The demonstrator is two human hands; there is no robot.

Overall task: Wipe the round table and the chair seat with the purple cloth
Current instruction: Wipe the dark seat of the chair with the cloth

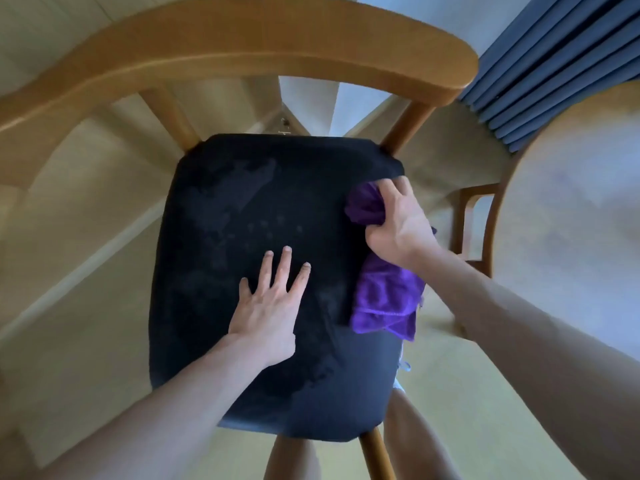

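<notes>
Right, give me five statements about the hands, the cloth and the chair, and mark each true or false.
1. The right hand grips the purple cloth. True.
2. The left hand holds the cloth too. False: it lies flat, fingers straight, on the chair seat.
3. The cloth is at the seat's right edge. True.
4. The chair seat is pale wood. False: it is dark, with a wooden chair back.
5. The round table stands to the right of the chair. True.

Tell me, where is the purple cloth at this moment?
In the head view the purple cloth lies at the right edge of the dark chair seat, gripped by the right hand, beside the round table.
</notes>
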